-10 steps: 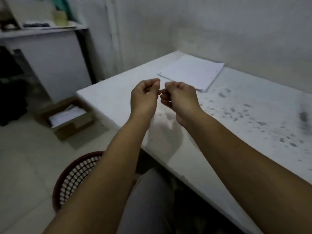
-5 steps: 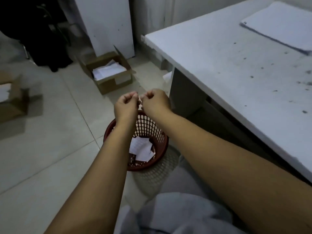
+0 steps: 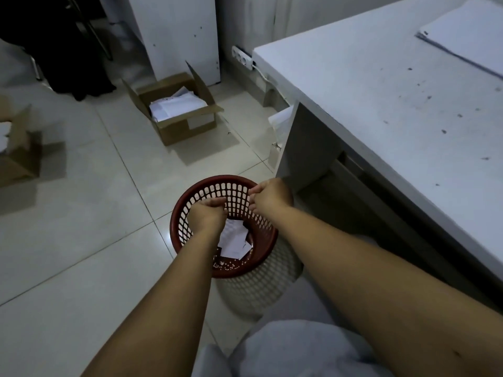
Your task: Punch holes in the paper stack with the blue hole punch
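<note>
Down by the floor, both hands hung over the mouth of a red lattice wastebasket [image 3: 179, 229] that stood on the pale tiles beside the white desk [image 3: 362, 85]. The left hand [image 3: 207, 213] was curled into a loose fist with its knuckles up, sitting just inside the near-left part of the rim; whether anything was pinched inside it could not be told. The right hand [image 3: 269, 195] was likewise closed, thumb pressed against the bent fingers at the far-right part of the rim, and again nothing held could be made out. The two hands were near each other but not touching, with open basket mesh showing between them. Inside the basket lay several scraps of white paper [image 3: 234, 238] and, nearer the wearer, a scatter of tiny white punched dots [image 3: 227, 263] on the bottom. The paper stack [image 3: 468, 31] lay flat on the far right of the desk top, well apart from both hands, with its near edge showing as a thin layered line. The blue hole punch did not appear anywhere in the view. Dark specks were spread over the desk surface. On the floor beyond the basket an open cardboard box [image 3: 177, 115] held loose white sheets, and a second box [image 3: 19, 148] stood at the left edge. A white power strip [image 3: 242, 57] lay against the wall behind the desk corner. The wearer's grey-clad knee [image 3: 299, 352] filled the bottom of the frame.
</note>
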